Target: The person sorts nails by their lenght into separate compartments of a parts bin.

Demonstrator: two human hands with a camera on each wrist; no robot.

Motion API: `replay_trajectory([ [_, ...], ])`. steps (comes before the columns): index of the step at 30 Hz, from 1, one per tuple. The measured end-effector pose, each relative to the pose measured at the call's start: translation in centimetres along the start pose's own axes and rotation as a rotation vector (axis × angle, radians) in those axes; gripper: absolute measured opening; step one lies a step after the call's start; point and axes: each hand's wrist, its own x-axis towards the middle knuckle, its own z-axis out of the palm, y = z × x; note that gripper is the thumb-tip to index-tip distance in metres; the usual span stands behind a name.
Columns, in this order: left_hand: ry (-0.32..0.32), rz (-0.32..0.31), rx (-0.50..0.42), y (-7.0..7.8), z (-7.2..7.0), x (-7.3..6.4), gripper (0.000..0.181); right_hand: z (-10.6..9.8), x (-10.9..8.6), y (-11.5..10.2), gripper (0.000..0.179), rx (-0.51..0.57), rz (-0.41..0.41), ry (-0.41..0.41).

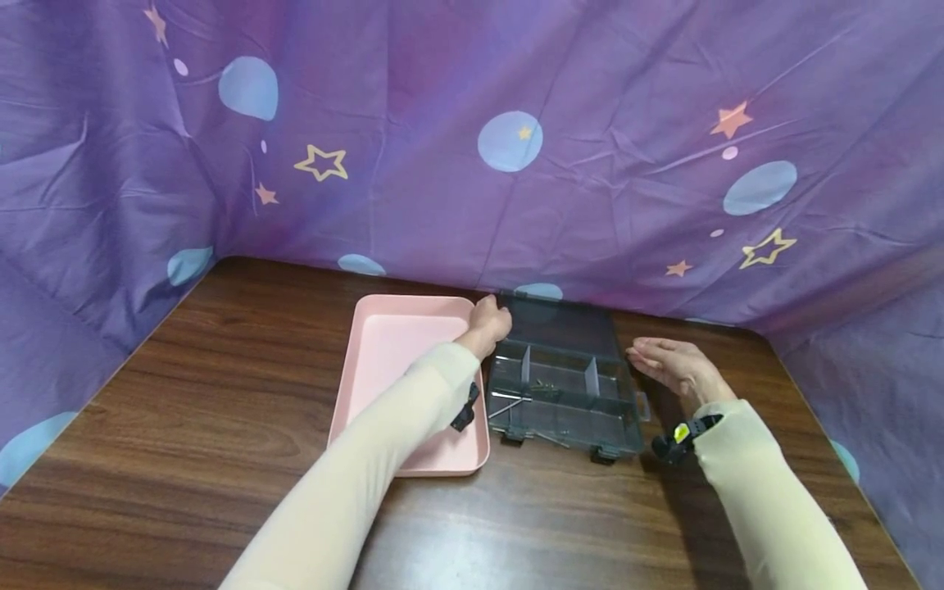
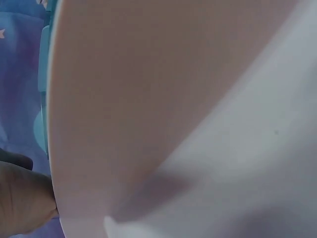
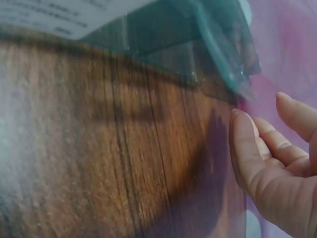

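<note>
A dark translucent compartment box (image 1: pixel 568 418) lies on the table with its lid (image 1: pixel 558 326) folded back. Small brass-coloured pieces (image 1: pixel 544 385) and a thin metal rod (image 1: pixel 506 408) lie inside it. My left hand (image 1: pixel 489 321) is at the lid's left edge, beside the tray's far right corner; its fingertips are mostly hidden. In the left wrist view, part of this left hand (image 2: pixel 25 196) shows past the tray rim. My right hand (image 1: pixel 674 366) hovers just right of the lid, fingers loosely bent and apart from it. Nothing is in the right hand (image 3: pixel 277 163) in its wrist view.
A pink tray (image 1: pixel 347 385) stands left of the box, under my left forearm. Two black latches (image 1: pixel 605 456) project from the box's front edge, and a handle (image 1: pixel 643 406) from its right side. A purple patterned cloth (image 1: pixel 442 164) hangs behind the wooden table (image 1: pixel 221 393).
</note>
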Motion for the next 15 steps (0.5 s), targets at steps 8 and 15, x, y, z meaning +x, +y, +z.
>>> replay_trajectory([
  [8,-0.006,-0.015,-0.004,2.2,-2.4,-3.6,0.046,-0.3,1.1,0.5,0.023,0.002,0.034,-0.054],
  [15,0.023,-0.006,0.000,1.0,-1.0,-1.6,0.054,-0.1,1.6,1.0,0.028,-0.075,0.023,-0.021],
])
